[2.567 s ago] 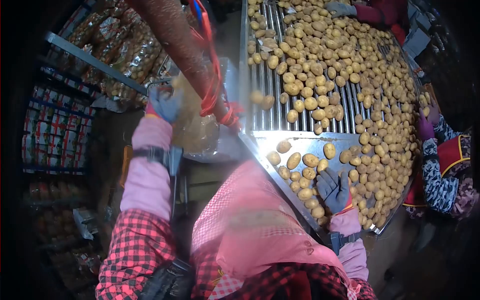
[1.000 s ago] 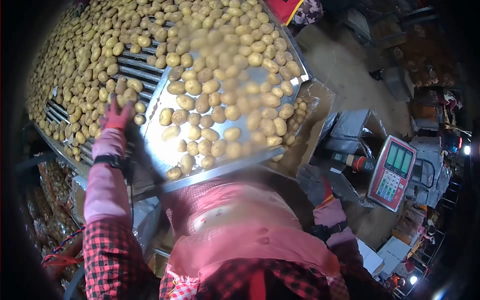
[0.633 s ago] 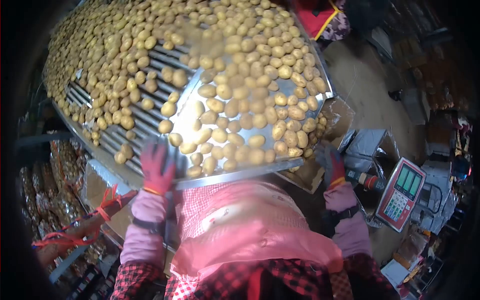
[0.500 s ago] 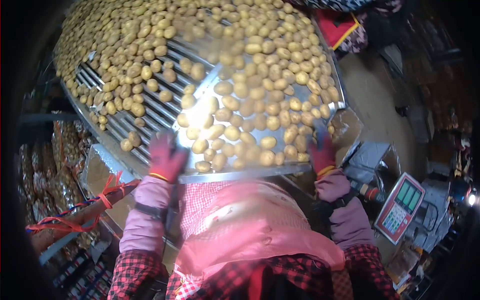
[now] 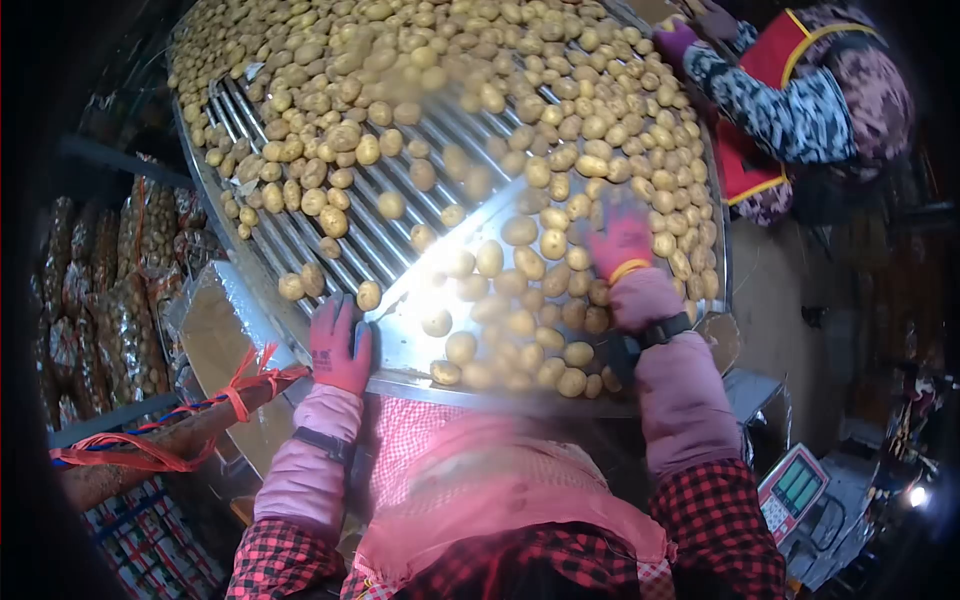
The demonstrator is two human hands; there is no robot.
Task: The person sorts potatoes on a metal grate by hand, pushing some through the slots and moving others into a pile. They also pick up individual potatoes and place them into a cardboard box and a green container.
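Note:
Many potatoes (image 5: 490, 258) lie over a metal sorting table (image 5: 415, 290), part slatted with round bars and part smooth sheet. My left hand (image 5: 340, 343), in a pink and grey glove, rests at the table's near left edge beside the bars, its fingers stretched out and holding nothing. A single potato (image 5: 368, 295) lies just past its fingertips. Farther in on the right, my right hand (image 5: 622, 243) reaches over the potatoes in the same kind of glove. Its fingers are spread, and some potatoes lie right around it. A smear on the lens blurs part of the pile.
A co-worker (image 5: 800, 100) in a camouflage sleeve and red apron leans at the far right edge. Cardboard boxes (image 5: 215, 330) stand left of the table, near a bar tied with red string (image 5: 240, 395). Bagged potatoes (image 5: 140, 250) are stacked left; a digital scale (image 5: 795, 490) stands lower right.
My right hand has moved from the near right corner forward and inward over the potatoes. My left hand stays near the left edge. The view has shifted, showing more of the co-worker.

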